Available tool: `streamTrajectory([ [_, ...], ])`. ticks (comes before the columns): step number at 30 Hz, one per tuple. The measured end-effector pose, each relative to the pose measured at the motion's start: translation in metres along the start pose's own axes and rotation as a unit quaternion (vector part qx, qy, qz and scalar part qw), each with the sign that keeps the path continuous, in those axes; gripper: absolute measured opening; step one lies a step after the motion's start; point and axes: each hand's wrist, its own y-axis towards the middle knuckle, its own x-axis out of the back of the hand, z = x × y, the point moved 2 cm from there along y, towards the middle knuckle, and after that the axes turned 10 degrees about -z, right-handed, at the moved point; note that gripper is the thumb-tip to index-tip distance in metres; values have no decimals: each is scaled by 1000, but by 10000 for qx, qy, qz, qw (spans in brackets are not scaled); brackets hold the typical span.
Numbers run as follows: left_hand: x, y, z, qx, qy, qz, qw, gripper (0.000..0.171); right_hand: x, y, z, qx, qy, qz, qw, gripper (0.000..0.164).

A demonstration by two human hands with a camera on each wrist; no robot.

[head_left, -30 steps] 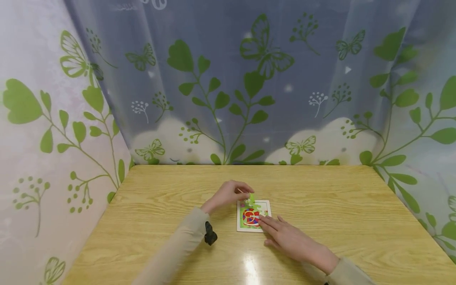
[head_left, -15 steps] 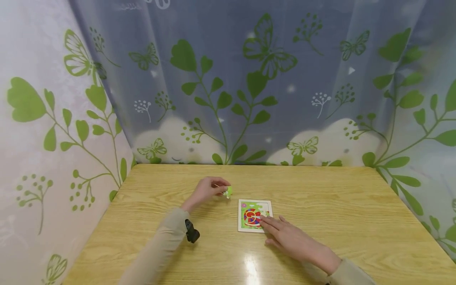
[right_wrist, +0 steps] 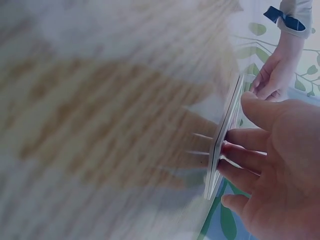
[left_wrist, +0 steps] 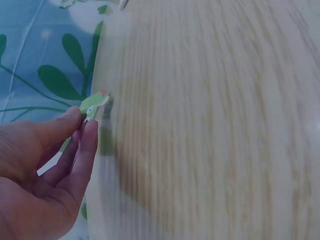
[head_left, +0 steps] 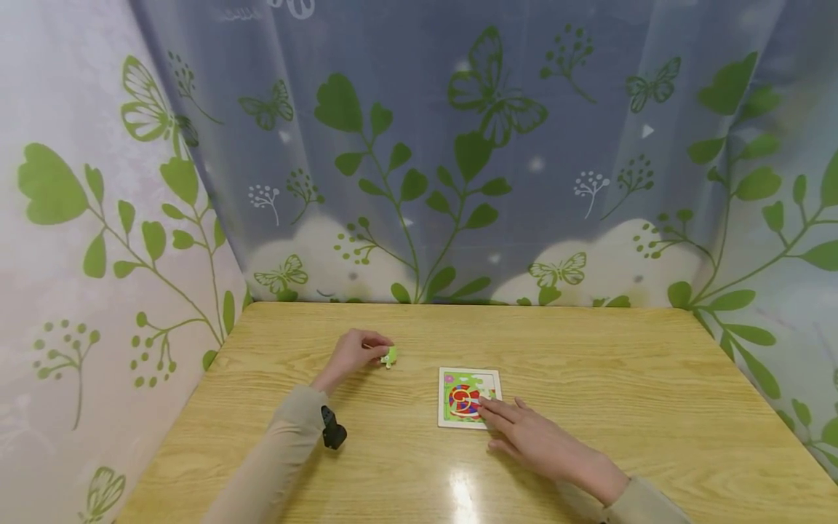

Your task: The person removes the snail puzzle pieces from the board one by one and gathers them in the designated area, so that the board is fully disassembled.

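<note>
A small green jigsaw piece (head_left: 389, 356) with white marks is pinched between the thumb and fingers of my left hand (head_left: 353, 356), left of the puzzle. In the left wrist view the piece (left_wrist: 95, 104) shows a small red spot at one end. The square jigsaw puzzle (head_left: 463, 400) lies flat in its white frame, with a red, blue and yellow spiral on green; a pale gap shows at its upper right. My right hand (head_left: 540, 444) rests on the puzzle's lower right with straight fingers, hiding that corner. In the right wrist view its fingertips touch the puzzle's frame (right_wrist: 212, 170).
The wooden table (head_left: 622, 378) runs back to a blue curtain (head_left: 419, 145) printed with leaves and butterflies. Pale printed cloth hangs at both sides. A black wrist camera (head_left: 333, 429) is strapped to the left sleeve.
My left hand has lifted the green piece away from the puzzle's top and carried it left, out over the table. My right hand has stayed on the puzzle.
</note>
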Motion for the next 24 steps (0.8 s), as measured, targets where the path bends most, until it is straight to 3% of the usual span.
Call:
streamTrajectory([
  [5, 2, -1, -1, -85, 365, -17, 9993, 16, 0, -1, 0, -118, 46, 111, 9999, 52],
  [12, -2, 4, 2, -591, 1241, -42, 9905, 18, -1, -1, -3, -292, 295, 184, 9990, 52],
  [24, -4, 4, -1, -894, 1538, -240, 9838, 10, 0, 1, -4, -497, 623, 170, 9967, 53],
])
